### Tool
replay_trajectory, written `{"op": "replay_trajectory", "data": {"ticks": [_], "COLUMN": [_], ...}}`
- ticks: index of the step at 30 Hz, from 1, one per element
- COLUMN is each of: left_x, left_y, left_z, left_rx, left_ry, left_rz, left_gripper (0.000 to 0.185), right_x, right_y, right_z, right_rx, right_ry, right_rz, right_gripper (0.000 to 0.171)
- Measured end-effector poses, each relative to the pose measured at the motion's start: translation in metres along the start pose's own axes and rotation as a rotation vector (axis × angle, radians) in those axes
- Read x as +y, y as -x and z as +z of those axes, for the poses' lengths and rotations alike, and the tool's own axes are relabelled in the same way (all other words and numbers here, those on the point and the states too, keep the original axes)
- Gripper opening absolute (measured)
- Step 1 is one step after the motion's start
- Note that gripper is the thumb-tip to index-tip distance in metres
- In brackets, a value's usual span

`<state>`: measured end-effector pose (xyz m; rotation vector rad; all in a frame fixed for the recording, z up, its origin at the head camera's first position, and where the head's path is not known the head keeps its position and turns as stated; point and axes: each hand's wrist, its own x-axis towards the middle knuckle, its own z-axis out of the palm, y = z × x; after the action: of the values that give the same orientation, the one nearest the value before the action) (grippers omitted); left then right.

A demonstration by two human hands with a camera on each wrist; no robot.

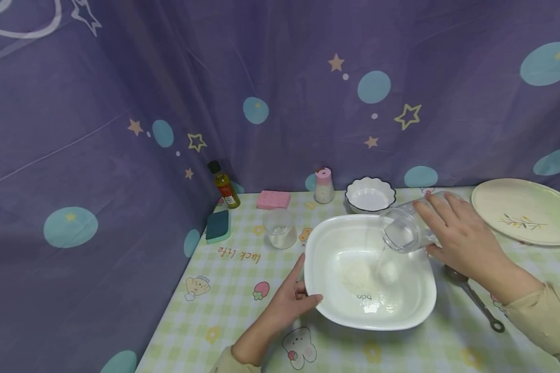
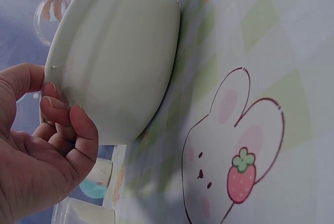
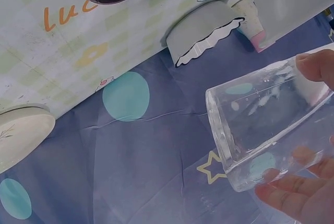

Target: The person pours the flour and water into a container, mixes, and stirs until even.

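A white basin point(image 1: 326, 305) stands on the checked tablecloth with pale powder point(image 1: 357, 274) on its bottom. My left hand point(image 1: 289, 298) grips its left rim, thumb on top and fingers curled beneath, as the left wrist view shows. Over the basin's right side, my right hand point(image 1: 466, 238) holds a clear glass point(image 3: 271, 114) tipped to the left. A thin stream of clear liquid point(image 1: 381, 261) runs from its mouth into the basin beside the powder. In the right wrist view, the thumb and fingers lie on opposite sides of the glass.
Behind the basin stand a scalloped white bowl point(image 1: 371, 194), a pink-topped shaker point(image 1: 324, 186) and a pink sponge point(image 1: 273, 200). Left of it are another clear cup point(image 1: 280, 230), a green sponge point(image 1: 218, 226) and an oil bottle point(image 1: 225, 187). A dark spoon point(image 1: 478, 300) and an oval plate point(image 1: 527, 212) lie right.
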<state>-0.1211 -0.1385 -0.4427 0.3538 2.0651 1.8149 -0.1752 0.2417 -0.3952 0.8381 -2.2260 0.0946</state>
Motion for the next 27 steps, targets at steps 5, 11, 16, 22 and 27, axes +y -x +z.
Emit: {"op": "replay_trajectory", "data": {"ticks": [5,11,16,22,27], "left_x": [-0.0004,-0.0005,-0.0005,-0.0012,-0.0017], "left_y": [-0.0002,-0.0003,-0.0006,-0.0007,-0.0007], "left_z": [0.0005,0.0006,0.0004,0.0002,0.0001], "left_rx": [0.005,0.006,0.007,0.003,-0.003], "left_ry": [0.001,0.005,0.006,0.007,0.005], "left_rz": [0.003,-0.004,-0.007,0.000,0.010], "left_gripper": [0.095,0.095,0.095,0.095,0.095], "right_x": [-0.0006,-0.0014,-0.0015,-0.0015,-0.0015], "right_y": [-0.0005,-0.0015,-0.0017,-0.0018,-0.0017], "right_z": [-0.0001,-0.0009,-0.0008,-0.0010,-0.0004], "right_rx": [-0.008,-0.014,-0.016,-0.020,-0.020], "right_ry": [0.007,0.009,0.009,0.011,0.013], "right_rz": [-0.002,-0.001,0.000,-0.003,-0.007], "right_gripper": [0.100,0.099,0.100,0.100,0.099]}}
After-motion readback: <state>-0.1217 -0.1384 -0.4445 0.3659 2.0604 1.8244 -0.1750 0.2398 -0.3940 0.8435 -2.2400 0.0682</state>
